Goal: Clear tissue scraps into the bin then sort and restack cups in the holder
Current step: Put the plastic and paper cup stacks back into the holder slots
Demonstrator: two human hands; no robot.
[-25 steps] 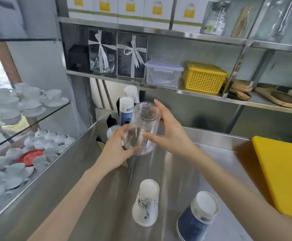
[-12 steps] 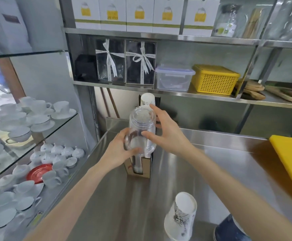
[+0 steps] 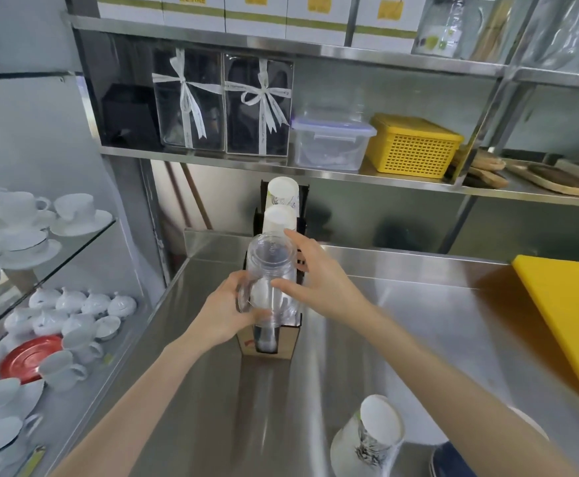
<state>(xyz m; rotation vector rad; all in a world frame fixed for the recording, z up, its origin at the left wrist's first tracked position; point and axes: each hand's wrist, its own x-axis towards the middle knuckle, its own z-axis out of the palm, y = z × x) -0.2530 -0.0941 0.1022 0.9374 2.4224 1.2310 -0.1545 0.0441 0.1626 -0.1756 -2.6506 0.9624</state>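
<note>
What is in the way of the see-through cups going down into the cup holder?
Nothing visible blocks them. The left hand and right hand hold the clear cup stack right over the front slot of the cup holder. The white paper cups sit in the slots behind.

Steel counter (image 3: 401,339) under 2 steel shelves (image 3: 315,173), glass cabinet (image 3: 57,256) at left.

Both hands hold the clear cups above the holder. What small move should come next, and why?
Probably lower the clear cup stack straight down into the front slot of the holder. The left hand grips its lower part, the right hand steadies its side, and it hangs upside down right over that slot.
</note>
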